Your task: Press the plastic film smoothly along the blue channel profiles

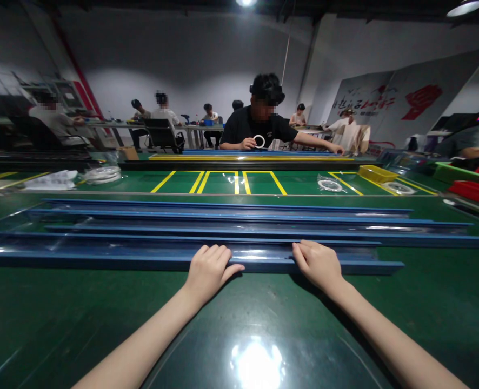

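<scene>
Long blue channel pieces lie side by side across the green table [247, 316]. My left hand [210, 270] rests on the nearest blue channel [101, 260], its fingers curled over the front edge and its thumb pointing right. To the right, my right hand [317, 263] grips the same channel, fingers bent into it and knuckles up. The channel's inside looks shiny. Behind it lie more blue channels [421, 240], touching or close together. The fingertips of both hands are partly hidden.
Across the table a person in black [264, 127] holds a white ring [259, 141] beside a yellow-edged strip. Yellow tape lines mark the green surface. Coiled white rolls [101, 174], a yellow tray [377, 174] and a red bin [473, 192] stand farther back. Other people sit behind.
</scene>
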Motion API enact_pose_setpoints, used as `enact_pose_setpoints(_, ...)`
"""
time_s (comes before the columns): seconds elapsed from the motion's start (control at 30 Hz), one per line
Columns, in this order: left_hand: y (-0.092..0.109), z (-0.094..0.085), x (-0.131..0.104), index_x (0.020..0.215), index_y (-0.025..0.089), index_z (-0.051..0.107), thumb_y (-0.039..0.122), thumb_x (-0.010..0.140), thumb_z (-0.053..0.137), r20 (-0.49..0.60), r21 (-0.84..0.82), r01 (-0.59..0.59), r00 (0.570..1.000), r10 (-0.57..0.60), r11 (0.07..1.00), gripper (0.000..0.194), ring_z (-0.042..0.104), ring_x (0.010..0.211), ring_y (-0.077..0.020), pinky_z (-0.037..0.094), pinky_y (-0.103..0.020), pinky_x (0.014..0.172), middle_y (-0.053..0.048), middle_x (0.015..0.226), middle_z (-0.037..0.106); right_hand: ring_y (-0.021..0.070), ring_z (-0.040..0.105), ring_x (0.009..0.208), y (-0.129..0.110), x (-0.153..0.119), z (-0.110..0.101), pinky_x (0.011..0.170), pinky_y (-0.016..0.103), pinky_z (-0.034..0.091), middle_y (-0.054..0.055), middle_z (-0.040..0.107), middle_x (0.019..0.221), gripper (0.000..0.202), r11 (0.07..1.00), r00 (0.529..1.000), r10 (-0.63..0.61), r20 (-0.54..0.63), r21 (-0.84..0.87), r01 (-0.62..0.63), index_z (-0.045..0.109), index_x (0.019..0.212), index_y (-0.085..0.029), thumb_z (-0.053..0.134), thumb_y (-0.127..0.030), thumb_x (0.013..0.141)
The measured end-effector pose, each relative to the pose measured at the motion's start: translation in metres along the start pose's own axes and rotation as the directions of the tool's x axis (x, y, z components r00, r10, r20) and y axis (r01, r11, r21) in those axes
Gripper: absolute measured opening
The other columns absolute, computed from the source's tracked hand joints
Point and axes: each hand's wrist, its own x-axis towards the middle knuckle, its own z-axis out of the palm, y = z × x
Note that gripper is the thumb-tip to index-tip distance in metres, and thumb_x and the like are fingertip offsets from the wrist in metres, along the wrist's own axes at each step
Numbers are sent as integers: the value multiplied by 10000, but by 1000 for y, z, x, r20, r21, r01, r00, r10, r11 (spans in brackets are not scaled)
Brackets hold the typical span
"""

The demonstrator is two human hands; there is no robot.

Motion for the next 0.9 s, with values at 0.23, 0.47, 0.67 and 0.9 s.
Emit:
enact_pose_setpoints(0.23,1,-1,0,606,168,475,477,805,391,16,38,-3,1000,3,999,378,457,549,-132,275,-270,542,-1,564,508,94,486,526,-1,0,-1,499,245,208,11,544,537,448,1000,1000,-3,16,-6,3,544,516,-169,276,-294,853)
enact_pose_setpoints(0.47,3,-1,2,613,170,500,463,800,387,48,105,-2,999,-3,994,366,470,582,-150,277,-285,555,-21,588,518,89,481,518,-1,0,-1,501,242,209,6,536,528,450,1000,1000,4,11,-9,-4,543,511,-170,281,-298,853)
enact_pose_setpoints(0.67,3,-1,1,651,165,526,443,798,398,46,75,2,999,-5,997,339,477,595,-154,283,-287,561,-26,610,532,90,480,519,-1,0,-1,501,241,208,10,542,534,454,1000,1000,-3,13,-11,4,556,521,-167,275,-297,854)
enact_pose_setpoints(0.9,3,-1,2,653,166,529,433,798,400,35,63,-2,999,0,998,330,478,594,-154,286,-288,560,-24,607,532,89,477,520,-1,0,-1,500,244,208,10,542,534,451,1000,1000,-2,8,-6,2,555,518,-167,281,-297,852)
